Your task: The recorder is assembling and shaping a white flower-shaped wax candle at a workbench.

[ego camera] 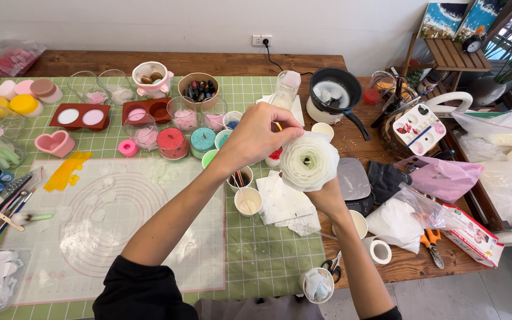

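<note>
A white flower [309, 161] is being gripped from below by the right hand [329, 198]. Its top petal is being pinched by the left hand [260, 137] over the table's [256, 261] right edge. Thin petals could be torn by pinching too hard.

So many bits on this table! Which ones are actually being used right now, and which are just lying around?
In use:
- layered white wax-like flower, held from below by the right hand
- left hand, pinching its top edge

Lying about:
- orange-handled scissors
- red heart-shaped mould
- black melting pot
- white paper cup
</note>
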